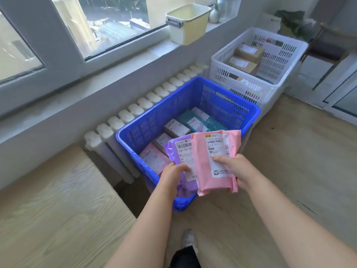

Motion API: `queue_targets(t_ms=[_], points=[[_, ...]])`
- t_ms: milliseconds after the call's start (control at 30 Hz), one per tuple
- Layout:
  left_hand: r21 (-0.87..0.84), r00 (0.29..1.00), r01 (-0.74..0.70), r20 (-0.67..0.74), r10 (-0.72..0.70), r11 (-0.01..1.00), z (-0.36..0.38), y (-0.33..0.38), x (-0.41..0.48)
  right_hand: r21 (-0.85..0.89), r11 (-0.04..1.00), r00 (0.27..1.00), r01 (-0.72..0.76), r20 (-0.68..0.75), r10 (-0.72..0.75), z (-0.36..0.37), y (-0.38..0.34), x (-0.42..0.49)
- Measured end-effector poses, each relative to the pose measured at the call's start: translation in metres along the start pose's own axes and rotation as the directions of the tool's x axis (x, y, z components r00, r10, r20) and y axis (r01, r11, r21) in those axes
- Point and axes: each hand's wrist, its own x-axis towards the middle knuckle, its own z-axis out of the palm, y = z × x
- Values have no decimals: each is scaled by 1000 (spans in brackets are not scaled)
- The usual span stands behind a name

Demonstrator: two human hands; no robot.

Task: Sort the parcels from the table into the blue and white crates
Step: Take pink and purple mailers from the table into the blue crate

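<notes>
Nearest me, left hand (174,174) pinches purple parcel (171,151) and right hand (234,169) grips pink parcel (201,161), both over blue crate (222,101) at centre holding several, white crate (280,53) upper right holds boxes (249,53), so I judge sorting well along, these two pending.

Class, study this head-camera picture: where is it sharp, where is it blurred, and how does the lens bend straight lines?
Head view: labels on the pink parcel and purple parcel read sharply; the wooden table at left is smeared; the windowsill bows with wide-angle distortion; daylight enters through the window.
</notes>
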Motion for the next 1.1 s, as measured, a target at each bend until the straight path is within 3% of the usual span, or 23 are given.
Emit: queue_targets(t_ms=[200,433,633,733,900,1100], points=[[-30,997,40,-68,-42,999,15,34,49,-84,996,999,-37,30,40,1,-34,63],[-39,976,73,-205,-80,997,11,63,94,-262,957,969,-124,177,174,34,-46,157],[-143,884,93,-444,-148,985,1,52,129,-419,890,892,-179,313,326,57,-40,219],[-181,802,106,-566,-191,978,0,36,150,-490,850,852,-194,345,393,70,-29,253],[-32,670,208,-724,-166,978,-15,18,183,-535,810,817,-239,339,466,92,8,292],[167,623,231,-782,-14,958,-45,0,243,-502,828,811,-250,359,462,128,51,340]])
